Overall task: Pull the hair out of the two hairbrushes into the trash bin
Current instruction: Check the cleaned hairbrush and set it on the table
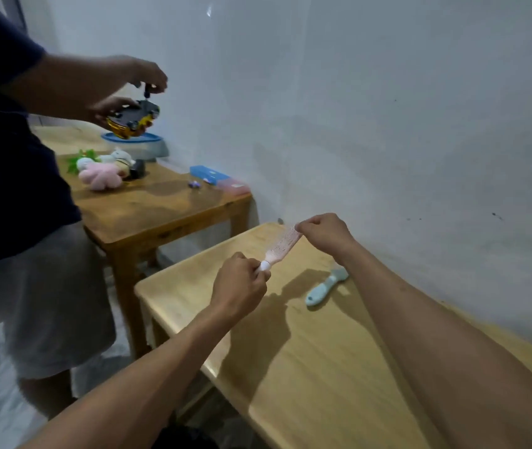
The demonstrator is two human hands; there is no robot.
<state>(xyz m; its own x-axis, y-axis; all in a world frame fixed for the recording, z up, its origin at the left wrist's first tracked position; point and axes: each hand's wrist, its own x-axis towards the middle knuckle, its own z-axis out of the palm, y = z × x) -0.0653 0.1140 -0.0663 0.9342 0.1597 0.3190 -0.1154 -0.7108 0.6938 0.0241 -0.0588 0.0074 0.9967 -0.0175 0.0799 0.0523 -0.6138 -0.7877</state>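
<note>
The pink brush [282, 249] is held up over the far end of the counter [306, 367], bristle face tilted toward the wall side. The left hand [240, 288] has its grip clenched round the white handle end. The right hand [321, 231] pinches at the tip of the brush head, fingers closed there; whether any hair is caught between them is too small to tell.

The blue brush [326, 286] lies flat on the counter just right of the hands, partly under the right forearm, untouched.

This looks like the first brush being stripped: the right hand is set to draw hair off the bristles. The next move calls for a steady pull away from the head while the left holds firm, then carrying the tuft to the bin. No bin can be made out for certain; a dark shape at the bottom edge may be it.

A second person [15, 189] stands at another table, left, handling a small gadget.
</note>
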